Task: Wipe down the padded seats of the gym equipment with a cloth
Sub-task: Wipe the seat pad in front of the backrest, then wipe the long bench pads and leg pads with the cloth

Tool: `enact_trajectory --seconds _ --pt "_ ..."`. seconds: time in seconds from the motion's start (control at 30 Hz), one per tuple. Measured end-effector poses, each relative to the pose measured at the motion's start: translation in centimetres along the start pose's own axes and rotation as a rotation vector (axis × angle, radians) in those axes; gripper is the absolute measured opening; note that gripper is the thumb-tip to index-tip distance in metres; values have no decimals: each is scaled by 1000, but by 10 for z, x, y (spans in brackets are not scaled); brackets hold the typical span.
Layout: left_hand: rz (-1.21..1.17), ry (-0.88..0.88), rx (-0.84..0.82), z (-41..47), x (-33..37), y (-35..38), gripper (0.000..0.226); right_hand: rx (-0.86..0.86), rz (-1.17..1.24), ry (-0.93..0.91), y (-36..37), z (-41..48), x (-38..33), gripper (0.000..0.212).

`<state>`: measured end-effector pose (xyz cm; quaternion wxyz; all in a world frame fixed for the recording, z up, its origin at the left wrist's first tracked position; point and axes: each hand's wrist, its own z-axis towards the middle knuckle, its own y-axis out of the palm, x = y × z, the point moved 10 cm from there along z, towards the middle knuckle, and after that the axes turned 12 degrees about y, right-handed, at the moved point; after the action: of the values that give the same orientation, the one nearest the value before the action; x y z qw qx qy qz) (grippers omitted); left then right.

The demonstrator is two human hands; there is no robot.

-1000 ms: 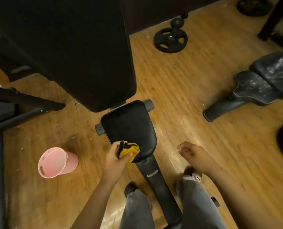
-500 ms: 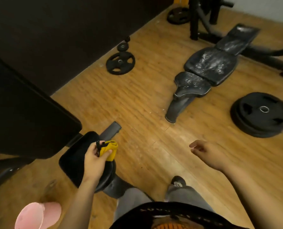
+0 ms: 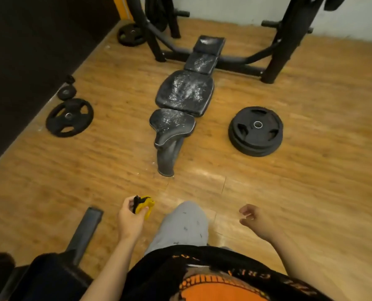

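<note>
Fingers of the left hand (image 3: pixel 129 220) are curling round a bunched yellow cloth (image 3: pixel 144 206) (a strip of black is showing in the bundle), holding it above the wooden floor (image 3: pixel 72 183), just beside a grey trouser leg (image 3: pixel 185 224) and well apart from the padded bench (image 3: pixel 185 92) ahead. The right hand (image 3: pixel 256 222) is hanging free, its fingers loosely curled and grasping nothing. The bench's black pads are showing pale speckled marks, and it is lying between a stack of weight plates (image 3: pixel 255 131) on the right and a single weight plate (image 3: pixel 69 117) on the left.
</note>
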<state>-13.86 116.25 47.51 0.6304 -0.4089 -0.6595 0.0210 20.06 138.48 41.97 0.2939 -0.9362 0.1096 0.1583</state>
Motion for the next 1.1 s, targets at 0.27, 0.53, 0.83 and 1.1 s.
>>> enact_trajectory --seconds 0.27,0.53,0.83,1.1 --pt "55 -71 7 116 9 43 30 56 -188 -4 -64 104 -66 30" --pt "57 -66 -1 276 77 80 28 141 -315 -93 -178 212 -220 31" --pt "-17 -86 199 369 134 86 29 -11 -561 -318 -220 293 -370 23" --pt "-76 -455 531 272 98 121 31 -231 -1058 -618 -205 359 -480 26"
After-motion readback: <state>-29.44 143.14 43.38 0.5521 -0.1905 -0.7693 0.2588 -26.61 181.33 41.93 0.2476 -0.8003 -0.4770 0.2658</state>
